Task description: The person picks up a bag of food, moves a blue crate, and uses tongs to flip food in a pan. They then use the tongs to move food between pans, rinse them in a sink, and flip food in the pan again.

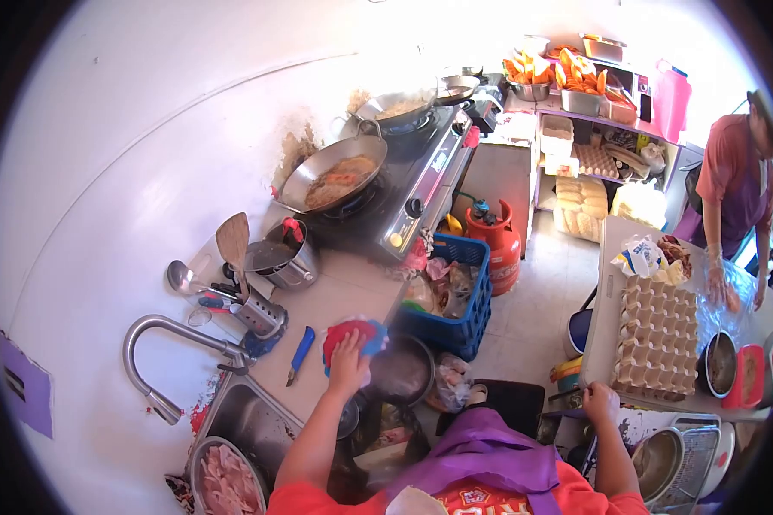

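Observation:
My left hand (347,365) is pressed onto a red and blue cloth (371,335) at the counter's front edge, fingers curled over it. A blue-handled knife (301,351) lies on the counter just left of the cloth. My right hand (600,403) is closed beside the corner of the table on the right. A thin dark piece sticks out from its fingers, too small to name. On the stove, a wok (339,176) holds orange food in oil.
A steel faucet (159,324) arches over the sink (253,412), where a bowl of raw meat (228,481) stands. A blue crate (455,330) and a red gas cylinder (496,249) are on the floor. Egg trays (657,339) lie on the table, where another person (730,176) works.

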Demonstrator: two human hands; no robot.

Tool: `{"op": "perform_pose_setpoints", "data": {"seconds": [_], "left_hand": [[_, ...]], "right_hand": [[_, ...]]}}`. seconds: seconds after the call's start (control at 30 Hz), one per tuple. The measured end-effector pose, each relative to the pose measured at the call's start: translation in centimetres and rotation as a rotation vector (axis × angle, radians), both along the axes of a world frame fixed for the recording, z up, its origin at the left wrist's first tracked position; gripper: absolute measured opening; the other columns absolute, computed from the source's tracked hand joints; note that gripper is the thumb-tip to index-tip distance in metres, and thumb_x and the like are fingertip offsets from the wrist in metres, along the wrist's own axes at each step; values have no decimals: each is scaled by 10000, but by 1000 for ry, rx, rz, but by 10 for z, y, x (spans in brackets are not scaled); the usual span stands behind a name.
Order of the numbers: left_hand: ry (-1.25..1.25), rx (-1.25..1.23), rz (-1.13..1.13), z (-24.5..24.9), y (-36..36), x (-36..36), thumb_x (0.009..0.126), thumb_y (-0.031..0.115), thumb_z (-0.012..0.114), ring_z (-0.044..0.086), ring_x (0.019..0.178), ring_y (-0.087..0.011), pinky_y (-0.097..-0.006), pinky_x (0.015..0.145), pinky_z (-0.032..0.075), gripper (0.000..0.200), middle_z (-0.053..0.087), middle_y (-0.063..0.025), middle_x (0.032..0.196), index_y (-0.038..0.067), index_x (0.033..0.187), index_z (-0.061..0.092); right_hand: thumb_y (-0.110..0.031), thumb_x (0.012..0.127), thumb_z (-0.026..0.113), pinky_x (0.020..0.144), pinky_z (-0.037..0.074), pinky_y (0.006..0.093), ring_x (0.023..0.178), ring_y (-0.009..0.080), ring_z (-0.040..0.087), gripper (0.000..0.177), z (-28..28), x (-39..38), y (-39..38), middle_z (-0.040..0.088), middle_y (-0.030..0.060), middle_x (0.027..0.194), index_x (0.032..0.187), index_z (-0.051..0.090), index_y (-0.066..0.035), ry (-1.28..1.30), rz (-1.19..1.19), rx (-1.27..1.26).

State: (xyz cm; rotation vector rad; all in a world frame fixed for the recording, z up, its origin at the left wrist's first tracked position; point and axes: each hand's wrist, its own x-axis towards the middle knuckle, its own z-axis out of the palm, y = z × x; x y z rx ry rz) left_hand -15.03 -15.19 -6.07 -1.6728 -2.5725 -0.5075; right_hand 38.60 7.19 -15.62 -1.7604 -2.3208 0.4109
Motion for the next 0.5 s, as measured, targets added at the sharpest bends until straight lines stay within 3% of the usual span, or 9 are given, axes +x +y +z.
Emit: {"op": "perform_pose_setpoints", "data": {"seconds": [0.17, 0.4, 0.43, 0.5], "left_hand": [[18, 27, 148, -3, -65, 14, 862, 284, 558, 368, 1339, -359, -489, 1100, 264, 540, 397, -169, 1451, 44, 1341, 490], [98, -49, 728, -11, -85, 4, 886, 357, 533, 339, 1346, -398, -540, 1092, 250, 596, 362, -234, 1453, 12, 1364, 449], [118, -19, 756, -12, -77, 11, 887, 391, 542, 323, 1345, -424, -560, 1094, 229, 629, 366, -249, 1441, 24, 1384, 423], [265, 29, 565, -10, -66, 27, 884, 409, 551, 322, 1341, -432, -565, 1097, 217, 636, 376, -257, 1427, 27, 1377, 428]], "right_hand": [[-214, 796, 637, 758, 494, 446, 830, 343, 640, 154, 2, -1, -1, 666, 155, 853, 834, 660, -66, -28, -17, -14], [-239, 809, 619, 784, 496, 443, 864, 333, 645, 185, -3, 0, 4, 670, 154, 876, 858, 658, -65, -107, 11, -75], [-243, 809, 617, 788, 497, 442, 867, 332, 646, 189, -4, 0, 4, 671, 153, 877, 857, 659, -66, -123, 7, -84], [-248, 806, 617, 791, 498, 440, 866, 330, 648, 189, -7, 1, 4, 672, 152, 877, 851, 659, -69, -125, 24, -82]]}}
